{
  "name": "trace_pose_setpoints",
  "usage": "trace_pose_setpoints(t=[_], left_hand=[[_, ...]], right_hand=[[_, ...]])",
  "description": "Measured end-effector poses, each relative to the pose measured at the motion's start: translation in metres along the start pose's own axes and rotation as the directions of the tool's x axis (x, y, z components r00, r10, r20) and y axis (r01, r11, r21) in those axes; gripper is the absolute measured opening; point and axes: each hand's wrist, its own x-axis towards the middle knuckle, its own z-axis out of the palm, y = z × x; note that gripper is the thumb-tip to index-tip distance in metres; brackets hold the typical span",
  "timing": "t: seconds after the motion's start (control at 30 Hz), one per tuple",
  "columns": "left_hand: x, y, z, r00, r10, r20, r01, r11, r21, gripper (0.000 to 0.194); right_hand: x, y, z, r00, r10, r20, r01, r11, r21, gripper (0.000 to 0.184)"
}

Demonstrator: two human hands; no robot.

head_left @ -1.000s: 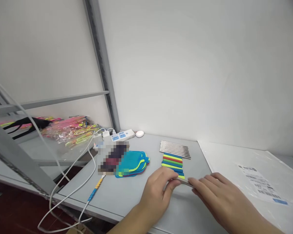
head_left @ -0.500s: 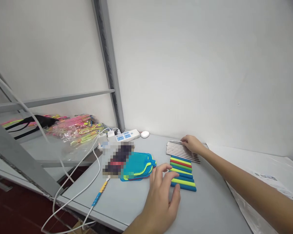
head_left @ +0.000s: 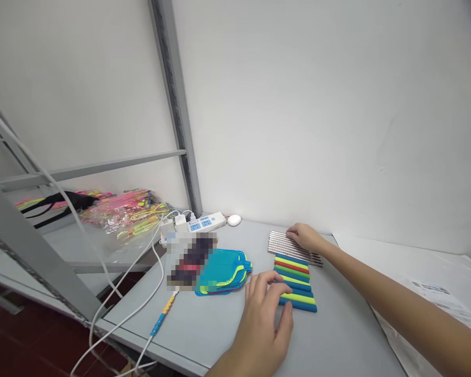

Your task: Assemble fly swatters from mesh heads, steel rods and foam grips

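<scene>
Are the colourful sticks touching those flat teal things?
Apart: the head view shows bare grey table between the colourful sticks and the flat teal things.

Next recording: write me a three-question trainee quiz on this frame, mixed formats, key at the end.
1. Which hand is at the metal rods?
2. True or false: the teal sheets lie on top of the coloured sticks.
3. Fill in: the stick nearest the camera is ___ in colour.

Key:
1. The right hand.
2. False; they lie apart, further left in the picture.
3. Blue.
</scene>
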Motion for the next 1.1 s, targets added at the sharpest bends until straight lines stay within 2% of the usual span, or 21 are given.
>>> trace_pose_setpoints(t=[0.4, 0.53, 0.73, 0.9, 1.1], left_hand=[[0.0, 0.004, -0.001, 0.998, 0.034, 0.06, -0.035, 0.999, 0.022, 0.021], [0.0, 0.004, 0.001, 0.988, 0.042, 0.149, -0.061, 0.99, 0.126, 0.027], [-0.003, 0.0, 0.009, 0.952, -0.015, 0.305, -0.084, 0.947, 0.311, 0.045], [-0.004, -0.003, 0.011, 0.921, -0.061, 0.385, -0.08, 0.937, 0.341, 0.058], [-0.002, -0.002, 0.009, 0.899, -0.069, 0.432, -0.085, 0.941, 0.329, 0.063]], right_hand=[[-0.015, -0.011, 0.007, 0.998, 0.008, -0.067, -0.012, 0.998, -0.058, 0.034], [-0.022, -0.017, 0.011, 0.998, -0.006, -0.058, 0.004, 0.999, -0.044, 0.037], [-0.029, -0.026, 0.017, 0.999, -0.032, 0.003, 0.032, 0.999, -0.033, 0.052], [-0.037, -0.03, 0.024, 1.0, -0.012, 0.009, 0.012, 0.999, -0.053, 0.064], [-0.046, -0.034, 0.03, 0.999, 0.021, 0.05, -0.017, 0.997, -0.076, 0.074]])
